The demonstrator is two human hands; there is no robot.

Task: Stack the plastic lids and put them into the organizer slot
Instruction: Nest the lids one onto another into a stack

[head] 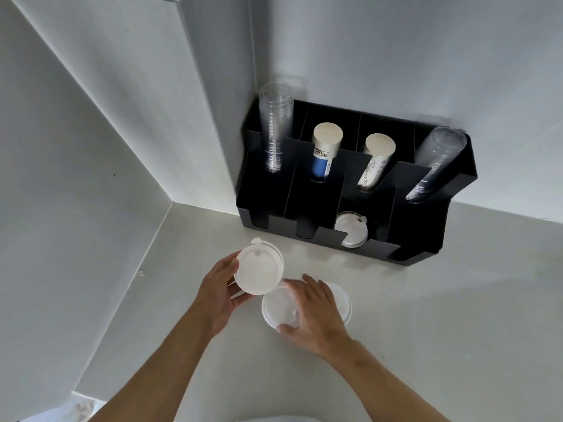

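**Two hands gathering lids at a counter organizer**

While the left hand (217, 295) grips a small stack of white lids (259, 271) lifted off the counter (426, 315), its fingers (234, 264) curl around the stack's left edge with the thumb underneath, and the stack's top faces the camera, tab toward the wall. Just beside it, the right hand (310, 318) lies palm down across two more lids on the counter. Its fingers spread over the near lid (275, 309), thumb pressing at that lid's lower rim, so the hand is closing on the lid rather than open wide. The far lid (342, 300) peeks out past the knuckles on the right, partly overlapped by the near one. The held stack touches or nearly touches the near lid's upper edge; which one is unclear.

Farther out, a black organizer (350, 190) stands on the counter against the wall in a corner. Its front row has four slots; the third from the left holds a few white lids (350, 229), and the other front slots look dark. Behind, the back row carries four leaning sleeves of cups: clear cups (275, 129) at the left, a blue-banded paper stack (324, 150), a white printed paper stack (376, 161), and more clear cups (435, 162) at the right.

Both bare forearms reach in from the bottom edge.
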